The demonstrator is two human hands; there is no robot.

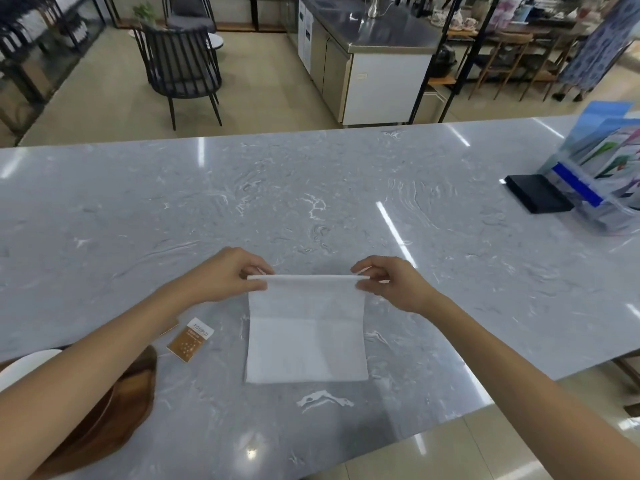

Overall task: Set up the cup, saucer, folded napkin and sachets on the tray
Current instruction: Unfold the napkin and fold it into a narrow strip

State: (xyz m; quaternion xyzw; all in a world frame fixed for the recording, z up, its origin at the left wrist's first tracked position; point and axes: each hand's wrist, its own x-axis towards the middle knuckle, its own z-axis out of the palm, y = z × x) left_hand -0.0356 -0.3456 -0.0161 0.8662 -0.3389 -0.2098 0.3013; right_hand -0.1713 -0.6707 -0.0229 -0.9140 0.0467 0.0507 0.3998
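As napkin (306, 336) lies on counter (311, 202) | left hand (227, 277), right hand (389, 284) pinch its far corners, lifted.

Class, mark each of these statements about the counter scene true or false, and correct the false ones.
1. Both hands pinch the napkin's far edge. True: the left hand and the right hand hold the napkin at its far corners.
2. The napkin lies on the tray. False: it lies on the counter; the tray is to its left.
3. A brown sachet lies left of the napkin. True.
4. The sachet touches the napkin. False: bare counter shows between them.
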